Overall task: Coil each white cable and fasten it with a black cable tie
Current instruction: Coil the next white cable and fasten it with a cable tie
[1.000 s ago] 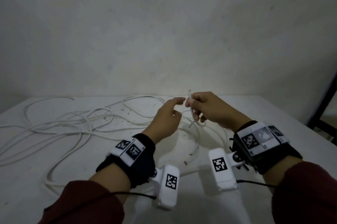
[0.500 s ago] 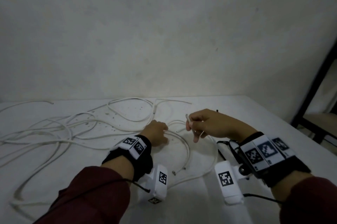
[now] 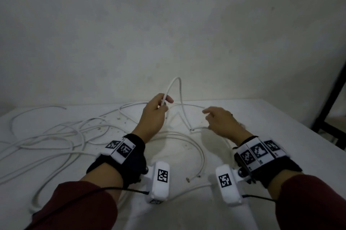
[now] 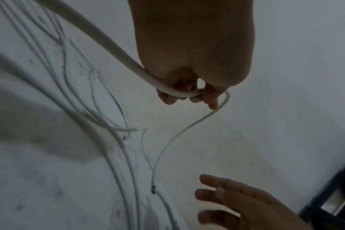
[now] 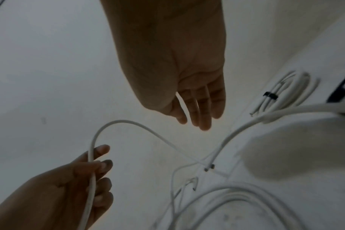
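Observation:
My left hand (image 3: 164, 101) is raised over the middle of the white table (image 3: 280, 136) and grips a white cable (image 3: 173, 82). The cable arches above the fingers, and its free end (image 3: 191, 129) touches down on the table. The left wrist view shows the left hand (image 4: 189, 95) curled round that cable (image 4: 116, 46). To the right, my right hand (image 3: 207, 115) hovers with straight, spread fingers and holds nothing. The right wrist view shows the empty right hand (image 5: 197, 118) beside the arched cable (image 5: 124, 122). A coiled cable (image 5: 297, 87) bound by a black tie (image 5: 270, 95) lies further right.
A tangle of loose white cables (image 3: 56, 136) covers the left half of the table. Another cable loop (image 3: 202, 155) curves between my wrists. A bare wall (image 3: 168, 24) rises behind the table. A black frame (image 3: 329, 98) stands past the table's right edge.
My right hand has let go of the cable end that it pinched and opened. My left hand went down to the table, took hold of a cable and lifted it into an arch.

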